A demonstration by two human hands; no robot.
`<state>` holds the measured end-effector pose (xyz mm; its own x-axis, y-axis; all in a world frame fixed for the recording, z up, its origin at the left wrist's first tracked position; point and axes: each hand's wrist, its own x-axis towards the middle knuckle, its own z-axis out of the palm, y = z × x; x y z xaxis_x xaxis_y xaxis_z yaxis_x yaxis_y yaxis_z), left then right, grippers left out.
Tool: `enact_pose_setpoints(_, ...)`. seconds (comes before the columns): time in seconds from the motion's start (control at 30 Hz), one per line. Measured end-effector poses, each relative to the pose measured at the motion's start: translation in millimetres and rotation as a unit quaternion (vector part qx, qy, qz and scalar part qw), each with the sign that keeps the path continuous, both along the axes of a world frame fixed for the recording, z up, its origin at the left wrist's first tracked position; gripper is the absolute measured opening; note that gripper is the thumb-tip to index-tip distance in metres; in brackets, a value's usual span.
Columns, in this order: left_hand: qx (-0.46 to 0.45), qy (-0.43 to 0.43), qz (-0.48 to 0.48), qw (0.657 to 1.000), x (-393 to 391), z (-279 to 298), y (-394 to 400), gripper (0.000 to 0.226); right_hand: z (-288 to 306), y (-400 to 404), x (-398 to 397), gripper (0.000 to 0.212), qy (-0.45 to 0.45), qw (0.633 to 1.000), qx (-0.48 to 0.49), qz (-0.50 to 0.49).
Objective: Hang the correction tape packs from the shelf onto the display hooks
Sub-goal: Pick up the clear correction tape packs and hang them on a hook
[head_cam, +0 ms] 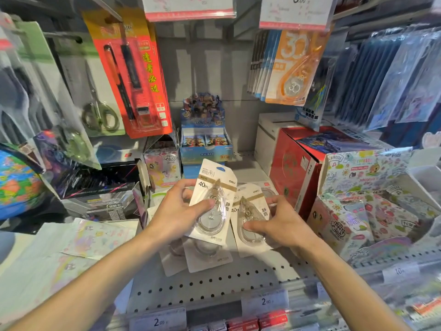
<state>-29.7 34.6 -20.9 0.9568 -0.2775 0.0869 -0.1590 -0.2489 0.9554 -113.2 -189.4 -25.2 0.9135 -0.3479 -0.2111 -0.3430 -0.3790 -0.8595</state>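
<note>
My left hand (175, 211) grips a white correction tape pack (213, 185) marked 40m, lifted and tilted above the shelf. My right hand (279, 223) holds a second, similar pack (250, 201) just to its right, thumb across the clear blister. Under both hands more packs (207, 255) lie loose on the perforated grey shelf (214, 283). Above, an orange correction tape pack (296, 68) hangs in front of a row of blue ones on a display hook at the upper right. The back panel between the hanging rows is bare.
A red pen pack (133, 77) and scissors (100, 111) hang at upper left. A blue card box (205, 139) stands at the shelf's back, a red box (298, 173) and colourful boxes (367, 201) at right, a globe (16, 182) at left. Price tags (265, 301) line the front edge.
</note>
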Motion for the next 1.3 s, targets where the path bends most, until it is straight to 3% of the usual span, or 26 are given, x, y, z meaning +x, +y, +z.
enact_pose_setpoints(0.23,-0.015,-0.074,0.022,0.997,-15.5,30.6,25.5,0.049,28.4,11.4,-10.6,0.064,-0.076,0.997,0.021,-0.011)
enact_pose_setpoints(0.6,-0.130,-0.188,0.047,0.972,-44.3,104.0,30.2,0.046,104.3,-8.3,-23.3,0.059,-0.243,0.969,-0.023,0.038)
enact_pose_setpoints(1.0,-0.094,-0.241,0.115,0.959,-75.6,139.0,-50.6,0.049,146.3,-110.0,-18.2,0.051,-0.341,0.929,-0.020,0.140)
enact_pose_setpoints(1.3,-0.027,-0.298,0.195,0.934,-94.4,153.9,-67.9,0.051,166.3,-126.0,-10.7,0.050,-0.382,0.902,0.012,0.202)
